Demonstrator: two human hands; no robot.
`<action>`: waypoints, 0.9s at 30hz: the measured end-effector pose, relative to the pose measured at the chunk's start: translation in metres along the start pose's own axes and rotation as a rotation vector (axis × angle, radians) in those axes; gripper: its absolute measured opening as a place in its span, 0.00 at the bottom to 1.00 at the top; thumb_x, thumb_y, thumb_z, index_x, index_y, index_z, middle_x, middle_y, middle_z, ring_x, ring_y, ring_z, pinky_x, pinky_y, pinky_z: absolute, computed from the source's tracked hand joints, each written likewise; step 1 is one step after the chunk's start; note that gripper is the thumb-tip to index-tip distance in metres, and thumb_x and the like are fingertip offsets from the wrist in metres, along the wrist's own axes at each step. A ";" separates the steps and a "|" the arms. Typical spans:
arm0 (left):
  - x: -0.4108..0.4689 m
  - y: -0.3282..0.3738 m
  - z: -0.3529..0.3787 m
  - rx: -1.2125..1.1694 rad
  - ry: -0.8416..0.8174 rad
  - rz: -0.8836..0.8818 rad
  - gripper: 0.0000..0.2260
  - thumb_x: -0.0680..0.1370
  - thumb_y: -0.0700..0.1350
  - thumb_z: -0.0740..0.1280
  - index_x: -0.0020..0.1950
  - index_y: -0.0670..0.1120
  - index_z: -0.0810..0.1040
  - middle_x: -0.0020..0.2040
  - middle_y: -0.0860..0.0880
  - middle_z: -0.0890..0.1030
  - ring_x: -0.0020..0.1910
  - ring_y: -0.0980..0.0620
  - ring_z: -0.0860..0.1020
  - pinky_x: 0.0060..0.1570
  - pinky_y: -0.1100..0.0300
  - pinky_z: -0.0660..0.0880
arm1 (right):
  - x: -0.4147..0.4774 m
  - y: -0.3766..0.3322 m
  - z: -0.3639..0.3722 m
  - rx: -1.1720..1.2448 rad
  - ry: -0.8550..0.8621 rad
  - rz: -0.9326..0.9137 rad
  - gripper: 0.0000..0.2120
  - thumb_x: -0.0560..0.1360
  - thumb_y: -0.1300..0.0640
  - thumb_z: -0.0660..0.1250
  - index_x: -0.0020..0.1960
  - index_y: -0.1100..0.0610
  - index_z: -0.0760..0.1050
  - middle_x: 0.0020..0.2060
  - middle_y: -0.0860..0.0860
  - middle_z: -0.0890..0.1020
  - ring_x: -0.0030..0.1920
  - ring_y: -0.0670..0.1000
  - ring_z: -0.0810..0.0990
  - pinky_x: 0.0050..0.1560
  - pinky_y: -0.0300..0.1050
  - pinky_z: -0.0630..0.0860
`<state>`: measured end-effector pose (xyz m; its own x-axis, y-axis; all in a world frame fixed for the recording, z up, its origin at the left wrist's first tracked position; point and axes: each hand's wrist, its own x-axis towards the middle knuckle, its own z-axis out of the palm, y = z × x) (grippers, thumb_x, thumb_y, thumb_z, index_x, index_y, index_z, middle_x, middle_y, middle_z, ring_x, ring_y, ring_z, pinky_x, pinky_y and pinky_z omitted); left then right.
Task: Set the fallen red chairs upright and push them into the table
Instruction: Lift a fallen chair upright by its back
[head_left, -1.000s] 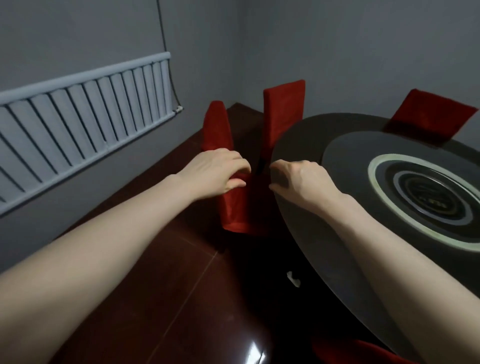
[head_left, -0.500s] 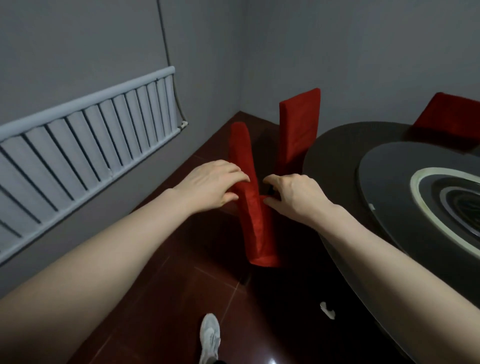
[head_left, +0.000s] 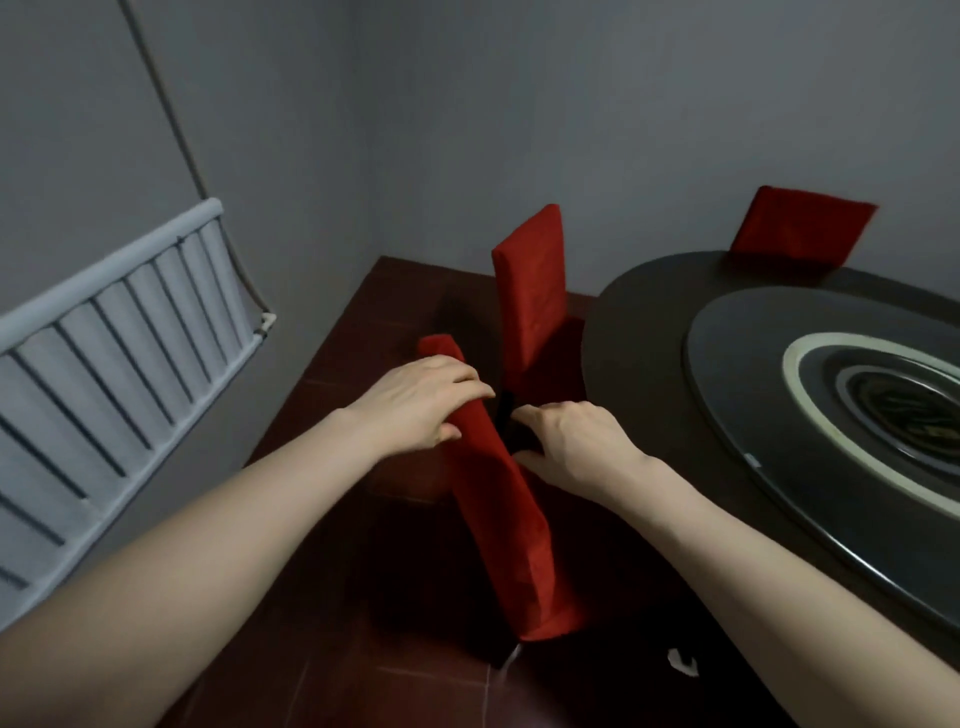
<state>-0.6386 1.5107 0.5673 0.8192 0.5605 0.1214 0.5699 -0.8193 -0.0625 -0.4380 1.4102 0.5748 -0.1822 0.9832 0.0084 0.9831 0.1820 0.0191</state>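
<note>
The red fabric-covered chair (head_left: 498, 519) stands upright just beside the round dark table (head_left: 639, 322), rising between both hands. The left hand (head_left: 421, 402) curls over its top edge, gripping it. The right hand (head_left: 571, 447) has its fingers bent at the chair's right edge, but whether it holds the chair is unclear.

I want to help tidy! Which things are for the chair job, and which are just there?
For the job: near red chair, gripped by the left hand, right hand beside it; second red chair; far red chair; round table.
Just there: turntable, wall slats, white scrap on the floor.
</note>
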 end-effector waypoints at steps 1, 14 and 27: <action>0.008 -0.010 0.004 -0.008 -0.007 0.033 0.31 0.72 0.54 0.74 0.72 0.56 0.67 0.70 0.53 0.70 0.70 0.51 0.67 0.66 0.54 0.70 | 0.006 -0.001 0.005 -0.004 -0.016 0.035 0.19 0.75 0.43 0.62 0.62 0.51 0.73 0.53 0.52 0.82 0.53 0.57 0.81 0.49 0.52 0.78; 0.078 -0.086 0.069 -0.043 -0.292 0.452 0.38 0.71 0.53 0.75 0.77 0.54 0.60 0.76 0.49 0.62 0.76 0.49 0.59 0.72 0.52 0.63 | 0.039 -0.059 0.119 0.242 -0.177 0.675 0.37 0.74 0.28 0.55 0.72 0.53 0.64 0.57 0.55 0.78 0.55 0.59 0.79 0.53 0.52 0.76; 0.121 -0.094 0.125 -0.002 -0.400 0.726 0.41 0.63 0.61 0.77 0.72 0.60 0.63 0.66 0.57 0.73 0.67 0.54 0.70 0.68 0.55 0.66 | 0.032 -0.076 0.144 0.185 -0.003 0.857 0.36 0.62 0.32 0.71 0.63 0.50 0.67 0.47 0.53 0.80 0.46 0.59 0.81 0.43 0.49 0.74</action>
<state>-0.5854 1.6705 0.4640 0.9446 -0.1076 -0.3102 -0.1091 -0.9940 0.0126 -0.5166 1.4299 0.4298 0.6203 0.7823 -0.0569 0.7685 -0.6207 -0.1553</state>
